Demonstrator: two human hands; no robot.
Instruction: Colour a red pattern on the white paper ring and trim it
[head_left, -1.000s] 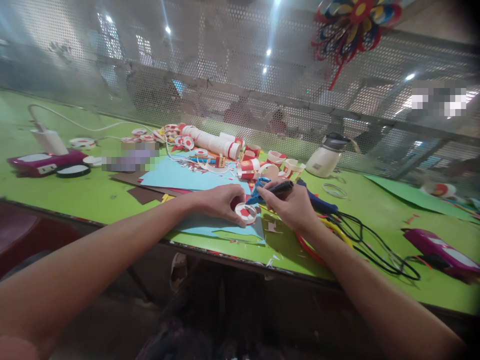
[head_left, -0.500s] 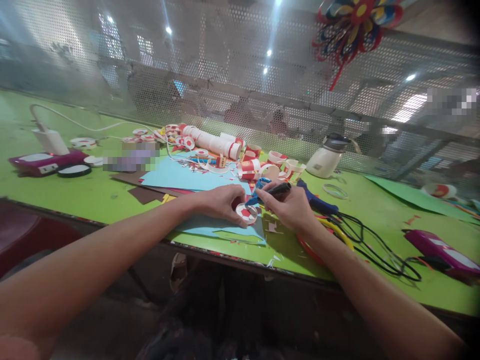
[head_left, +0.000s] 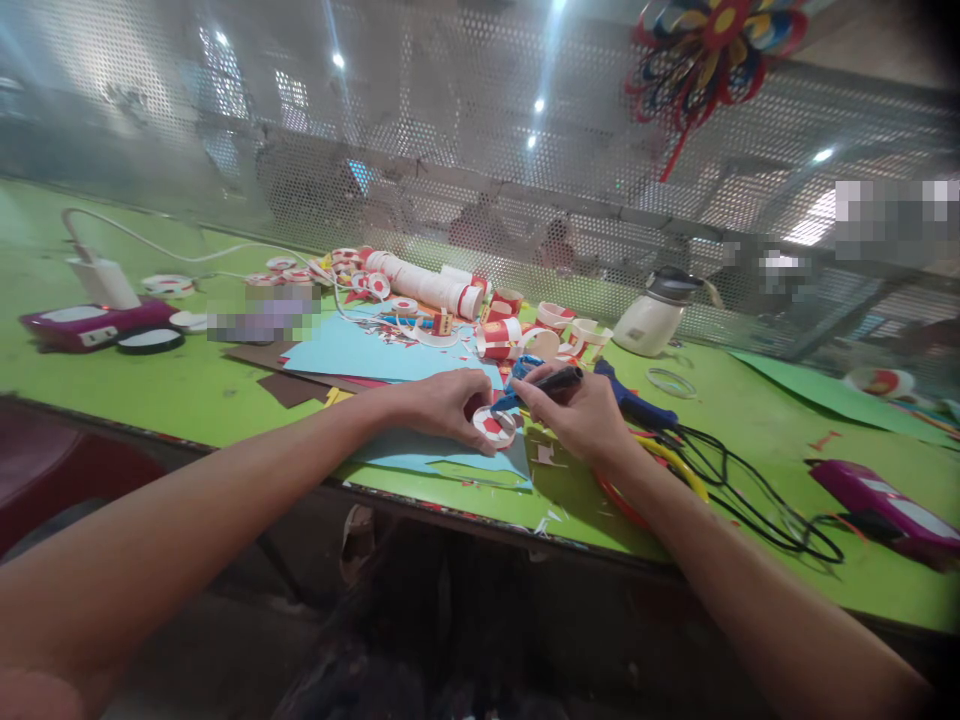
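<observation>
My left hand [head_left: 442, 405] presses a small red-and-white paper-cup ring [head_left: 493, 426] down onto a light blue paper sheet [head_left: 439, 447] near the table's front edge, fingers curled over it. My right hand [head_left: 583, 412] is closed round a black marker [head_left: 556, 379], whose tip points left toward the ring. A blue glue gun [head_left: 634, 405] lies just behind my right hand.
Behind the hands lie cut red-and-white cup rings [head_left: 504, 335], a stack of cups [head_left: 420, 283] and more blue paper [head_left: 352, 352]. A white pot [head_left: 651, 315], black cables [head_left: 739, 480], magenta devices [head_left: 885, 505] and a white charger [head_left: 101, 280] sit on the green table [head_left: 187, 385]. Mesh wall behind.
The hands stay almost still; the marker tip and right hand shift very slightly around the ring.
</observation>
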